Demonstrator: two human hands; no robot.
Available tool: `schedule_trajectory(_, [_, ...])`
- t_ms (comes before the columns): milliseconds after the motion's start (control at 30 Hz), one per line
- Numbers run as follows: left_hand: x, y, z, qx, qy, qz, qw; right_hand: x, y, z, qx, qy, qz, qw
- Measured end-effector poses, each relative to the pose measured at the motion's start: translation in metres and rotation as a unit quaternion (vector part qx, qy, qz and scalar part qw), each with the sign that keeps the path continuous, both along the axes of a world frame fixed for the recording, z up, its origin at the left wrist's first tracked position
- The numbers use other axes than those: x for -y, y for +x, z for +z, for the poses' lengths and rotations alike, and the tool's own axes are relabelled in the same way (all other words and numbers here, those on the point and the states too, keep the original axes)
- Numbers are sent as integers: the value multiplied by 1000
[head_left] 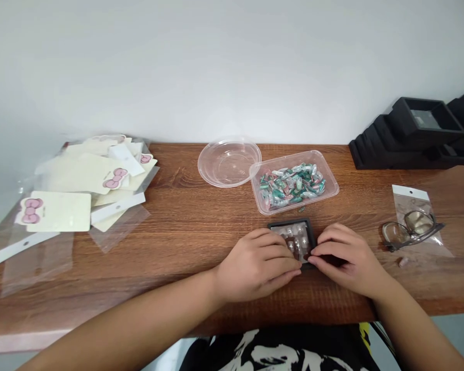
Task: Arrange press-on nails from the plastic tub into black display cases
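A small black tray lies near the table's front edge, holding clear adhesive tabs or a similar clear sheet with rounded bumps. My left hand curls over its left and lower side, fingers together, hiding part of it. At the lower right corner of the tray, my right hand pinches thumb and forefinger; what is between them cannot be made out. Just behind the tray stands a clear rectangular tub heaped with green, pink and clear false nails. One loose nail lies beside the tub.
A round clear plastic bowl touches the tub. Cream cards with pink bows and clear bags pile up at left. Eyeglasses lie on a bag at right, near a small pinkish piece. Black trays are stacked behind.
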State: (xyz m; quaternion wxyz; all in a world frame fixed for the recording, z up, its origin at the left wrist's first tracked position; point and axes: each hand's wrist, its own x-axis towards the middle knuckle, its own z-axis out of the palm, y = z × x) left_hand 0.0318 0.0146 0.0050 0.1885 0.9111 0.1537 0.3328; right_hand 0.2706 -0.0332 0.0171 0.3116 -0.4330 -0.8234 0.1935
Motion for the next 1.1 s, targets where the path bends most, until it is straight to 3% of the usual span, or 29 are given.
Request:
schedule_trajectory(533, [7,1,1,-40,-12,29,999,0,-3,1,45,-134,-8,990])
schedule_trajectory(767, [14,3,1,-53,74,47,995,1,-1,0,25,-153,-11,988])
schedule_trajectory(1100, [19,2,-11,-232,130,43,963,6,7,0,14,-141,-13,990])
